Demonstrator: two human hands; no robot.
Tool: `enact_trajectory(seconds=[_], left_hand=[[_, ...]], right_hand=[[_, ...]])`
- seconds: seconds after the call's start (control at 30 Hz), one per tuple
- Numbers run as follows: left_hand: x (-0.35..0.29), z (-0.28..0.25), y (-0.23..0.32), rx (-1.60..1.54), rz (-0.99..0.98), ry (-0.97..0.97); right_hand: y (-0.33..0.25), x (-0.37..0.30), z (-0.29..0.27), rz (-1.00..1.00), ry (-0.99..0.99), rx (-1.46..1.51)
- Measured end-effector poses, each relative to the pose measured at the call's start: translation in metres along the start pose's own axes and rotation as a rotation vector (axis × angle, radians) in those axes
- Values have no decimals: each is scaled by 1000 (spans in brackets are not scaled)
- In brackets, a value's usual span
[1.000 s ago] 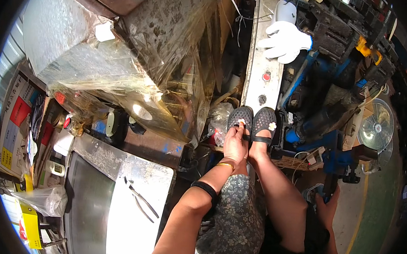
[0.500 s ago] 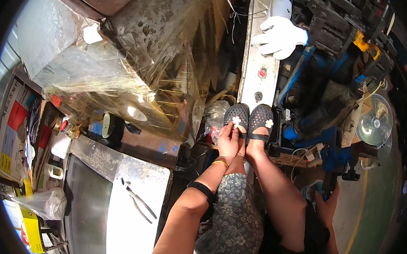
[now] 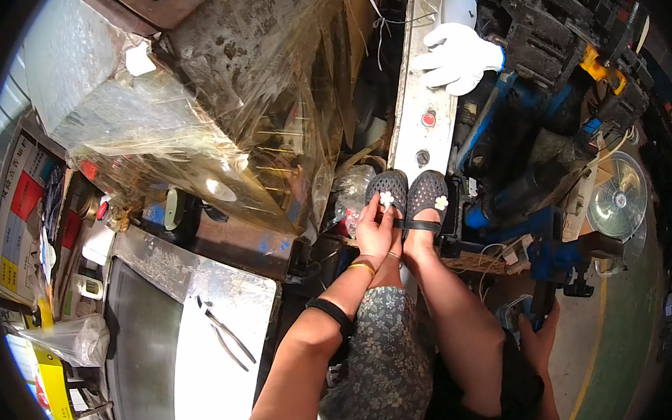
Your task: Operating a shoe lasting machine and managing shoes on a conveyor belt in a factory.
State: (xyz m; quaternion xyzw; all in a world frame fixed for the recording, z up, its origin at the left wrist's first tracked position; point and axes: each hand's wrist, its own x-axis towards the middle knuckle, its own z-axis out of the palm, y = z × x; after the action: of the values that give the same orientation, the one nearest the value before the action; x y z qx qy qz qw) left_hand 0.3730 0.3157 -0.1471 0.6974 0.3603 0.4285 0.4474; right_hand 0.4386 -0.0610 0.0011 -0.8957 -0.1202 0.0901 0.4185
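Two dark perforated clogs [image 3: 427, 189] are on my feet, which rest on a long pale metal beam [image 3: 426, 92]. Each clog carries a white flower charm [image 3: 441, 202]. My left hand [image 3: 375, 232] reaches down to the left clog, its fingertips pinched at that clog's flower charm [image 3: 386, 199]. At the right, beside a blue machine part [image 3: 547, 246], my right hand [image 3: 541, 342] curls around something dark, partly hiding its fingers. A grey-blue object [image 3: 512, 313] lies just left of it; I cannot make out its kind.
Long-handled pliers [image 3: 224, 332] lie on a bright metal table [image 3: 210, 387] at the left. A white glove [image 3: 460, 60] rests on the beam's far end, beyond a red button [image 3: 428, 119]. Plastic-wrapped machinery [image 3: 203, 117] rises far left. A fan [image 3: 618, 195] stands at the right.
The whole view has shifted slightly, with most things a little to the left. My left hand stays at the flower charm, its fingers moved a little; my right hand keeps its place.
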Motion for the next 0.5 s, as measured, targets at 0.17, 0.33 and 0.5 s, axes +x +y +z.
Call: enact_trajectory(seconds=[0.17, 0.33, 0.5], left_hand=[[14, -3, 21, 214, -106, -51], [34, -8, 24, 395, 59, -68], [30, -11, -6, 180, 96, 37]], right_hand=[[1, 1, 1, 30, -2, -3], [13, 0, 0, 14, 23, 35], [9, 1, 3, -29, 30, -18]])
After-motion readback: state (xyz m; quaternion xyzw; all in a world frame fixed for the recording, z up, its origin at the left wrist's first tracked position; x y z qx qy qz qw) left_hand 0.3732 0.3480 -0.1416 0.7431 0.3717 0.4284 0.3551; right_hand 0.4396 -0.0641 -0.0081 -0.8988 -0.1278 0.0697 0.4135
